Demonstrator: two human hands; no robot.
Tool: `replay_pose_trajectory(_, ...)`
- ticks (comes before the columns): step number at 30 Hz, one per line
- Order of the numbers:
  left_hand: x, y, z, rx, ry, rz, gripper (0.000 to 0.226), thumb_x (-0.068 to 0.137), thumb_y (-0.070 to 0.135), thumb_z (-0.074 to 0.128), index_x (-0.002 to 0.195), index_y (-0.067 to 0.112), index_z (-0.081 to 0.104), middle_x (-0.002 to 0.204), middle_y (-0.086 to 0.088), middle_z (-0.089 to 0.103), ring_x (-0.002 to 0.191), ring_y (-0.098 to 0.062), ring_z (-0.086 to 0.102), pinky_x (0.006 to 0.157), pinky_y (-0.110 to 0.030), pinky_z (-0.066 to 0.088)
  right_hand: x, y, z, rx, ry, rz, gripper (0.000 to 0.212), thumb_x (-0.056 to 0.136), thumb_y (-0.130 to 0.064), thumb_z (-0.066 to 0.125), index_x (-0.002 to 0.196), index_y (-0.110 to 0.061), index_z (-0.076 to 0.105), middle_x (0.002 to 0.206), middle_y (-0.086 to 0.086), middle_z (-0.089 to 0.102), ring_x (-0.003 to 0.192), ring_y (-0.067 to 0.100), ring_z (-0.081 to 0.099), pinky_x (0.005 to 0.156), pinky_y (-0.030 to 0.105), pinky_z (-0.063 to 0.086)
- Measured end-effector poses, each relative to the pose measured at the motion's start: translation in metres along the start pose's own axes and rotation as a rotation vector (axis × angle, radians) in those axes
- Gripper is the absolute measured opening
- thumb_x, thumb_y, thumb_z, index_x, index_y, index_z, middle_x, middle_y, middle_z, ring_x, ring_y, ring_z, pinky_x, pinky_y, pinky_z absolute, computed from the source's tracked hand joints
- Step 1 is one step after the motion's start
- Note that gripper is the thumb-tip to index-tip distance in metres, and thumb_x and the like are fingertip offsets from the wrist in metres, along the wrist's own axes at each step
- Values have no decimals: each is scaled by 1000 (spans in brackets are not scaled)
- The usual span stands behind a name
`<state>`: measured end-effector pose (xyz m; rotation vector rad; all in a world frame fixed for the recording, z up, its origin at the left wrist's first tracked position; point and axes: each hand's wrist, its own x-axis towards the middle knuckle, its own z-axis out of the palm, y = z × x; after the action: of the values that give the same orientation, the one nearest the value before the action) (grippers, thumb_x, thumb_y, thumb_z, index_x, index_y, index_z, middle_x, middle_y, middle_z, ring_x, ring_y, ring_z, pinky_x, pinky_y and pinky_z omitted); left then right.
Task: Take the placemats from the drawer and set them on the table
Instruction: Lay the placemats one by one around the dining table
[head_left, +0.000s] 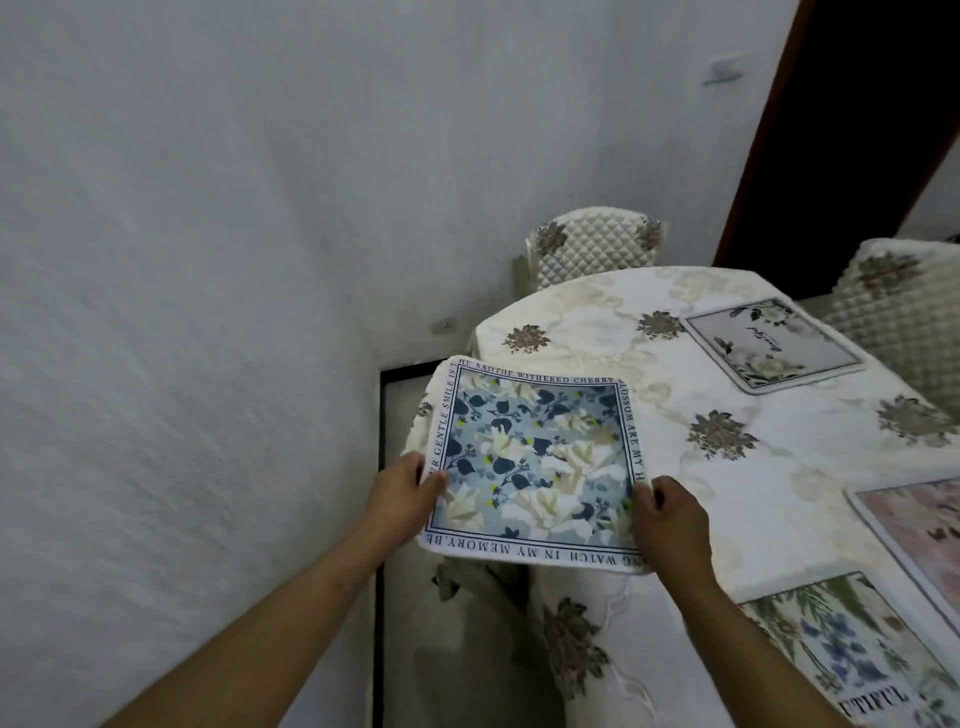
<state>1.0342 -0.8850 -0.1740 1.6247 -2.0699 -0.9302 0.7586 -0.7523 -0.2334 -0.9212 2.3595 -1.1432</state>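
A blue floral placemat (535, 457) with a white border and printed lettering hangs over the near left corner of the table (675, 415). My left hand (402, 491) pinches its left edge, thumb on top. My right hand (670, 519) grips its near right corner. Three other placemats lie on the cream flowered tablecloth: a grey one with white roses (771, 343) at the far side, a pink one (924, 530) at the right edge, and a green-and-blue leafy one (852, 649) at the near right. No drawer is in view.
A white wall (208, 312) stands close on the left. A quilted chair (597, 244) is tucked in at the table's far end, another (904, 301) at the far right. A dark doorway (857, 104) opens behind. Tiled floor (441, 649) shows between wall and table.
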Motion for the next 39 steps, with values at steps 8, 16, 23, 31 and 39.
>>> replay_pose_trajectory(8, 139, 24, 11, 80, -196, 262, 18, 93, 34, 56, 103, 21, 66, 96, 3, 71, 84, -16, 65, 70, -30, 49, 42, -11, 17, 2, 252, 127, 41, 94, -21, 53, 61, -14, 31, 53, 6, 37, 50, 19, 35, 50, 33, 24)
replay_pose_trajectory(16, 269, 65, 33, 148, -442, 501, 29, 94, 34, 56, 76, 12, 50, 67, -1, 51, 60, -14, 47, 52, -30, 30, 47, -38, 59, 21, 535, 420, 37, 93, -21, 53, 62, -12, 35, 56, 11, 44, 52, 24, 41, 50, 34, 28)
replay_pose_trajectory(23, 329, 90, 85, 246, -673, 639, 30, 95, 29, 57, 71, 21, 42, 66, 1, 46, 58, -13, 45, 49, -29, 29, 39, -38, 101, 51, 678, 565, 39, 96, -21, 50, 60, -18, 34, 52, -1, 36, 47, 15, 36, 47, 30, 22)
replay_pose_trajectory(31, 386, 68, 144, 313, -734, 593, 29, 93, 29, 58, 76, 10, 45, 69, -9, 51, 64, -24, 49, 54, -32, 31, 75, -8, 157, 110, 651, 683, 38, 95, -25, 51, 61, -16, 37, 53, 1, 45, 51, 17, 45, 50, 33, 32)
replay_pose_trajectory(39, 424, 32, 184, 294, -820, 694, 34, 95, 28, 57, 70, 17, 36, 64, -1, 44, 59, -19, 43, 52, -33, 26, 89, 4, 207, -27, 634, 836, 39, 98, -30, 48, 63, -17, 38, 57, 2, 45, 52, 16, 45, 48, 31, 29)
